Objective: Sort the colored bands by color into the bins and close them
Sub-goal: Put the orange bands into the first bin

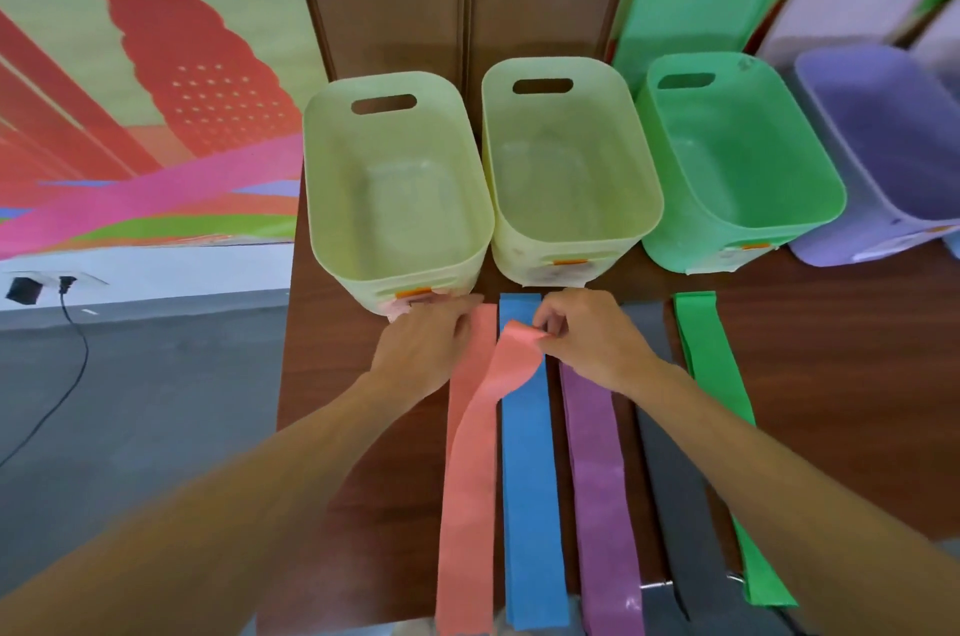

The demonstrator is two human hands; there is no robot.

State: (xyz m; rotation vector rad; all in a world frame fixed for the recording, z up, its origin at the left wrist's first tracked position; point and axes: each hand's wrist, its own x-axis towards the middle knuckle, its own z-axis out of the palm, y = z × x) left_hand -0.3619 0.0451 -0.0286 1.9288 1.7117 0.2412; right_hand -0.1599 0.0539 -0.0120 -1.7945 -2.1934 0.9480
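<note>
1. The left hand (423, 347) is lying at the far end of the salmon band (467, 505), just in front of the left pale yellow bin (332, 198). Its fingers (465, 323) are bending onto the band's lower layer; I cannot tell whether they are pinching or only pressing.
2. The salmon band is lying lengthwise on the bench (831, 375), leftmost in the row, with its upper layer lifting.
3. The right hand (587, 339) is pinching that raised end between thumb and fingers, above the blue band (527, 505).
4. The purple band (602, 505), dark grey band (680, 505) and green band (717, 375) are lying alongside.
5. A second pale yellow bin (501, 198), a green bin (675, 219) and a lilac bin (831, 126) are standing open behind.
</note>
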